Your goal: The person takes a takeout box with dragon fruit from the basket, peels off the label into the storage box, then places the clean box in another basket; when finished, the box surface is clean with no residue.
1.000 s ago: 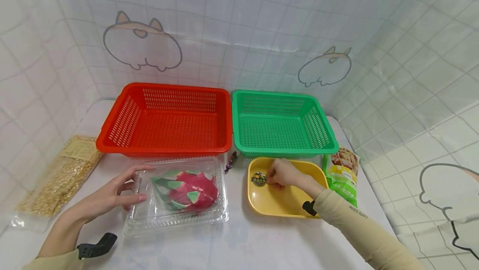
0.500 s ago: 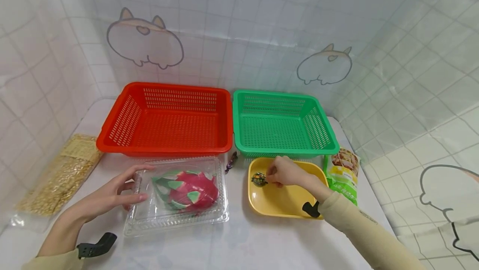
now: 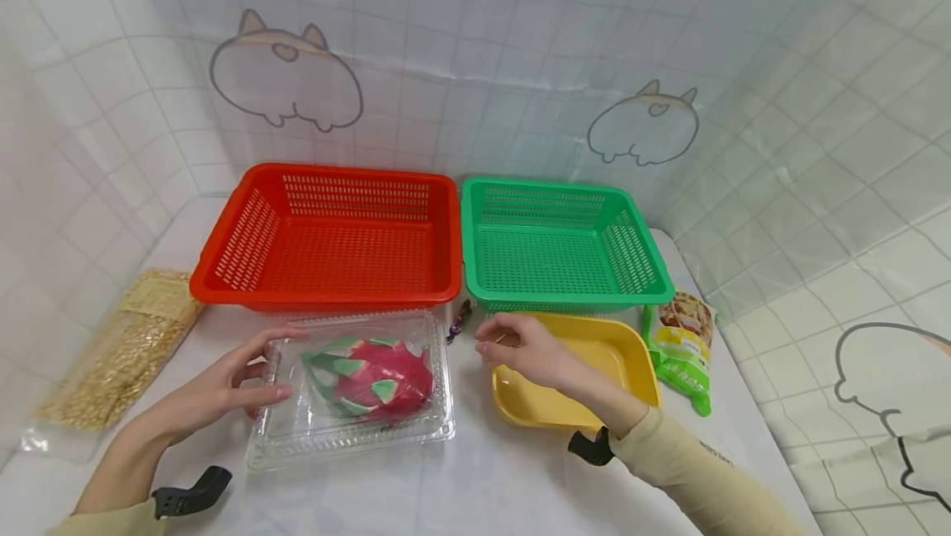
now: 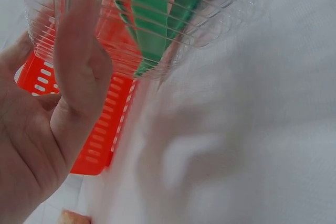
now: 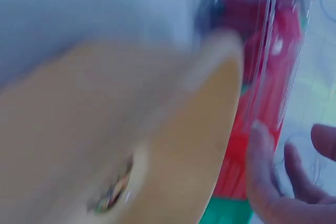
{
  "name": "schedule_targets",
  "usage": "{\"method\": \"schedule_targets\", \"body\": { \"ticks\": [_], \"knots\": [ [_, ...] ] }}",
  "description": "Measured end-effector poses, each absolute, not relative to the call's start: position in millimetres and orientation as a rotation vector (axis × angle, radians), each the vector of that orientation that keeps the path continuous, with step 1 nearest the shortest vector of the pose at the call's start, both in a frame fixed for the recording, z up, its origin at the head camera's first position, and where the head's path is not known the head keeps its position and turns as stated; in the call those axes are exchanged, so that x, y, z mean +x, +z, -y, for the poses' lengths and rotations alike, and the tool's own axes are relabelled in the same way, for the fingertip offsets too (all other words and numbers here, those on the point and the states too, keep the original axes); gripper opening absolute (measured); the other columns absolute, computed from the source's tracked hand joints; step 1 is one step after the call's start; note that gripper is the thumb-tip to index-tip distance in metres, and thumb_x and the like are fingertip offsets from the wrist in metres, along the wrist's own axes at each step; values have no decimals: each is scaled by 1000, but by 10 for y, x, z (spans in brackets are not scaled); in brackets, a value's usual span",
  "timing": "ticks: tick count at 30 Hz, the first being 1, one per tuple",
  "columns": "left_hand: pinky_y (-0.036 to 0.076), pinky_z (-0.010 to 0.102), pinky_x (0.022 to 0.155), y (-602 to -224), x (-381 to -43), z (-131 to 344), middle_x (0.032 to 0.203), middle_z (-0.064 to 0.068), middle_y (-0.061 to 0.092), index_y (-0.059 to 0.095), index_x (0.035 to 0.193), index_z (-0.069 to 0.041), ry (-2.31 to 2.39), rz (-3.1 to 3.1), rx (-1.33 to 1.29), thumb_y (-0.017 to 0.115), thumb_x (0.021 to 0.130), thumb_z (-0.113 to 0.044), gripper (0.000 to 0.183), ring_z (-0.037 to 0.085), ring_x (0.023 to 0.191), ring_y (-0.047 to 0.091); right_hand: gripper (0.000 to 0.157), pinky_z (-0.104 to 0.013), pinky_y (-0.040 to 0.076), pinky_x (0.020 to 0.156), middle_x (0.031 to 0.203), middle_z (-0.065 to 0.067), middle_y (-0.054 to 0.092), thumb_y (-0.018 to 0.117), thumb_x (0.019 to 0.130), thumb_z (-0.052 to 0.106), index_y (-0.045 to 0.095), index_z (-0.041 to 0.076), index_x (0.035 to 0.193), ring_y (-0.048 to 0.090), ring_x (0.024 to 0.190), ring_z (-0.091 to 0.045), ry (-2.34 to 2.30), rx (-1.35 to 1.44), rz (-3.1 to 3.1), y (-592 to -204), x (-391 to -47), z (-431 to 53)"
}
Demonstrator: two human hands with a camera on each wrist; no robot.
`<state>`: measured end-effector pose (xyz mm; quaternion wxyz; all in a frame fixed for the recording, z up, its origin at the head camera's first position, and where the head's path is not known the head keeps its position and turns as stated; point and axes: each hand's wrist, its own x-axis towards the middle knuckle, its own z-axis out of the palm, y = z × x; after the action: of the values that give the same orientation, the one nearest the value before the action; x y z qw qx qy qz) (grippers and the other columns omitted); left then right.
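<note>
A clear plastic clamshell box (image 3: 278, 445) with a pink dragon fruit (image 3: 394, 379) inside lies on the white table. My left hand (image 3: 204, 391) grips the box at its left side, index finger at the far corner and thumb on the near part; the left wrist view shows the thumb along its ribbed wall. My right hand (image 3: 531, 350) hovers over the left rim of a yellow tray (image 3: 631, 371), fingers loosely bent and apart with nothing between them. In the right wrist view a round badge-like sticker (image 5: 115, 190) shows inside the tray; from the head it is hidden under the hand.
Behind stand a red basket (image 3: 327, 296) and a green basket (image 3: 568, 299), side by side. A small dark wrapped candy (image 3: 459, 321) lies between box and tray. At far left lies a bag of yellow kernels (image 3: 122, 354), at right a green snack packet (image 3: 683, 350).
My right hand has left the sticker in the yellow tray and moved left to the tray's rim, its fingers spreading. The left hand and the box have stayed in place.
</note>
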<state>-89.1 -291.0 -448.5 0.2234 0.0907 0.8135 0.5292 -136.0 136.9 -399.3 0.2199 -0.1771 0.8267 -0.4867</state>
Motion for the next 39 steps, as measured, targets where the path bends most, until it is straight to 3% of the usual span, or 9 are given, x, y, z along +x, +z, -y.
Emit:
{"method": "schedule_targets", "body": {
  "ticks": [4,10,16,26,30,39],
  "knots": [
    [54,49,76,-4501,-882,2913,152,19,23,30,153,-25,1485,-2238,239,67,91,-25,72,58,129,34,36,-33,54,90,127,-12,62,66,96,20,59,9,129,63,111,-27,-1365,-494,-2290,-4056,-1259,-1187],
    [55,43,72,-4532,-856,2902,143,16,29,31,153,-26,1518,-2249,221,67,91,-23,72,51,125,38,55,-41,54,92,144,-17,44,70,94,27,48,23,145,54,125,-32,-1459,-428,-2201,-4171,-1166,-986],
    [56,40,69,-4554,-832,2889,122,17,38,34,149,-23,1530,-2278,197,67,93,-22,65,40,118,44,59,-39,54,87,135,-10,50,72,92,25,48,32,145,55,115,-27,-1527,-387,-2158,-4276,-1152,-863],
    [56,36,69,-4587,-793,2919,120,14,39,36,147,-22,1549,-2292,200,64,96,-20,59,10,105,51,53,-34,57,75,122,-15,52,66,96,19,48,26,146,60,92,-19,-1432,-576,-2232,-4370,-1184,-831],
    [57,36,69,-4594,-783,2923,121,14,40,34,150,-24,1562,-2281,214,62,97,-19,60,8,103,54,53,-33,57,69,119,-15,51,66,96,18,48,28,145,59,90,-19,-1426,-550,-2236,-4389,-1178,-830],
    [60,40,71,-4579,-799,2942,123,18,35,24,155,-27,1545,-2207,228,63,96,-17,71,17,101,58,53,-32,57,69,114,-11,52,67,95,15,49,27,144,59,92,-22,-1416,-508,-2203,-4365,-1194,-824]
  ]
}}
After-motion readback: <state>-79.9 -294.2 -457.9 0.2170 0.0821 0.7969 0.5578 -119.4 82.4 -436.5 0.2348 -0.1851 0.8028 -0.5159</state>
